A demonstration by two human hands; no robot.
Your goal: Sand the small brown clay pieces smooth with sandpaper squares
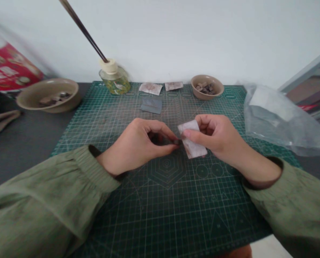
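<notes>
Between thumb and fingertips, my left hand [140,143] pinches a small dark piece [177,142], blurred and mostly covered by the fingers. Close to its right, my right hand [216,134] grips a folded piece of sandpaper [193,147], its whitish back facing up with brownish smudges along the left edge. The sandpaper's edge is at or very near the dark piece; I cannot tell whether they touch. Both hands are over the middle of a green cutting mat [165,218].
Behind the hands lie a grey sandpaper sheet [151,105] and two stained whitish pieces [150,88]. A small bowl of chips [207,88] stands back right, a larger bowl [48,95] left. A reed diffuser [115,79] is near the wall; a clear plastic bag [283,118] lies right.
</notes>
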